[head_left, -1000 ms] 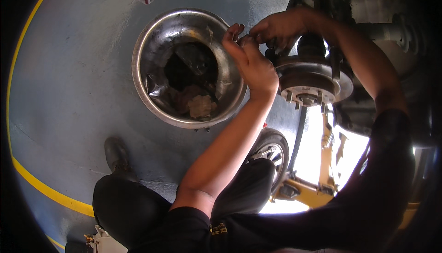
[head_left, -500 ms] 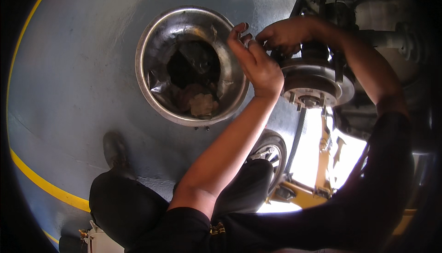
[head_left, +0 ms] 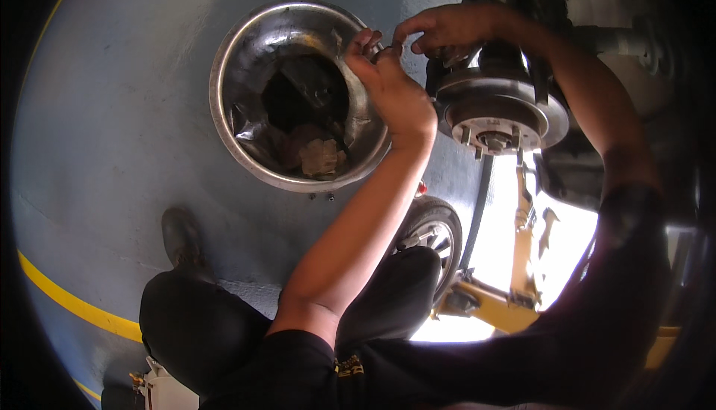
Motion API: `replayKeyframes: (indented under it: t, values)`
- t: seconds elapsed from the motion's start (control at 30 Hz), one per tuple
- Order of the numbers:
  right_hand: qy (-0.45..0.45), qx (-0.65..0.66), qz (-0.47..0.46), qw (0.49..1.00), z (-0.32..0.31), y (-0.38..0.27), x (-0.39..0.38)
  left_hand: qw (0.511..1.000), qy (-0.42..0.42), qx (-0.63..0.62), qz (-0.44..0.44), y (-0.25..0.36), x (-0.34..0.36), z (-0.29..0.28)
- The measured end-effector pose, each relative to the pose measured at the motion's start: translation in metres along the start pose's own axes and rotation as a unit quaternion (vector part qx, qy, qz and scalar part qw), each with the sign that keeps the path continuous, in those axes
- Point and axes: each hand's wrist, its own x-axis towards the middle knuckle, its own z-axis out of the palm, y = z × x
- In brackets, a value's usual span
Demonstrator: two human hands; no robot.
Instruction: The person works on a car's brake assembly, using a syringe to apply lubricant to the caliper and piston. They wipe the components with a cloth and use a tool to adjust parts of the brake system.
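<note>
My left grip (head_left: 391, 89), fingers loosely curled, overlaps the round silvery metal basin (head_left: 216, 100) on the floor. My right grip (head_left: 447, 28) bends its fingers close by, beyond the round grey metal brake disc (head_left: 496, 104); I cannot tell whether either clamps anything.

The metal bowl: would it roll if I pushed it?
The metal bowl would probably slide rather than roll, since it sits open side up. Its shiny metal suggests it's stiff. The pale lump inside might shift, as it looks loose.
</note>
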Motion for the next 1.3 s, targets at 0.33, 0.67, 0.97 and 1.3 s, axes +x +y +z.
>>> replayKeyframes:
  t: [0.33,0.67,0.97,1.3]
  values:
    - [-0.019,0.104,0.031,0.994,-0.009,0.005,-0.003,0.973,0.028,-0.177,-0.144,0.014,0.024,-0.005]
    - [-0.068,0.036,0.032,0.997,-0.007,-0.013,-0.001,0.964,0.058,-0.193,-0.171,-0.011,0.059,0.002]
    - [-0.123,0.103,0.036,0.986,-0.008,-0.002,0.010,0.982,-0.001,-0.109,-0.157,-0.030,0.066,0.006]
    - [-0.076,-0.074,-0.023,0.994,-0.010,0.030,0.011,0.975,-0.105,-0.125,-0.148,-0.052,0.054,0.023]
